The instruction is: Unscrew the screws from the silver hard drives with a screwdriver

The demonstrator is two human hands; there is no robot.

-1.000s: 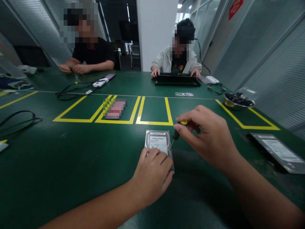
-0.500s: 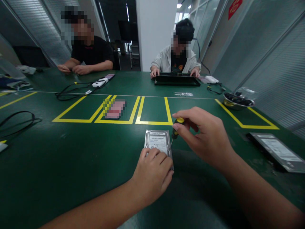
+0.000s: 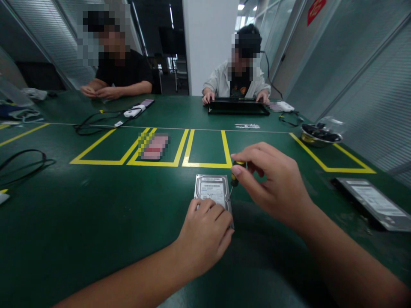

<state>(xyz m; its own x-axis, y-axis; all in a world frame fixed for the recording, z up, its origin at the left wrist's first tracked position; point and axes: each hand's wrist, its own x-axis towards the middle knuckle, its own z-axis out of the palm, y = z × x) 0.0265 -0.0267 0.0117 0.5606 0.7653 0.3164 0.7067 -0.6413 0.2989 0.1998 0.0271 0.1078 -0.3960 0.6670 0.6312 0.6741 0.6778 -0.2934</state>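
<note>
A silver hard drive (image 3: 212,186) with a white label lies flat on the green table (image 3: 128,214) in front of me. My left hand (image 3: 207,235) is closed over its near end, fingers curled across the top and along the sides. Between thumb and fingers, my right hand (image 3: 272,177) grips a small black and yellow screwdriver (image 3: 236,177). The tool leans slightly, and its tip meets the right edge of the drive. Whether it sits in a screw is too small to tell.
Another hard drive (image 3: 374,203) lies at the right. Behind it stands a metal bowl (image 3: 321,137) of dark parts. A pink, blurred phone-like object (image 3: 156,146) rests within yellow tape. Across the table sit two people; one holds a black frame (image 3: 239,107). Cables (image 3: 93,124) lie at the left.
My right fingers have shifted slightly around the screwdriver handle, which stands a little more upright. My left hand and the hard drive stay in place.
</note>
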